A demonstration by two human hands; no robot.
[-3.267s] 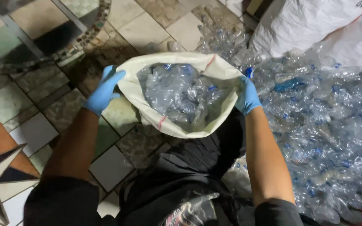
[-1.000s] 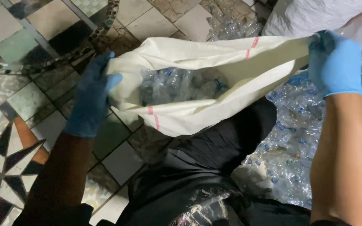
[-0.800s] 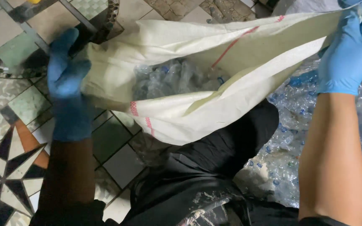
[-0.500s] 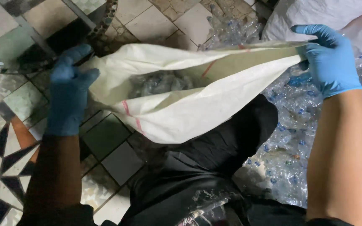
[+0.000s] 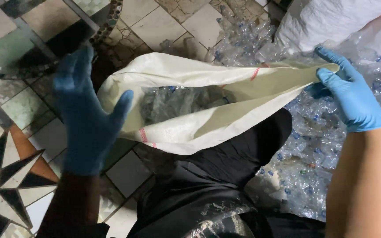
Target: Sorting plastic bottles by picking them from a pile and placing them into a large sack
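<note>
Left hand (image 5: pixel 89 119) has let go of the sack (image 5: pixel 190 101), fingers spread, while right hand (image 5: pixel 347 94) keeps pinching the rim, so the mouth sags half shut.

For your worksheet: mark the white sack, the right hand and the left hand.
white sack (image 5: pixel 208 128), head view, near front wall.
right hand (image 5: pixel 351 99), head view, back of glove.
left hand (image 5: pixel 87 121), head view, back of glove.
</note>
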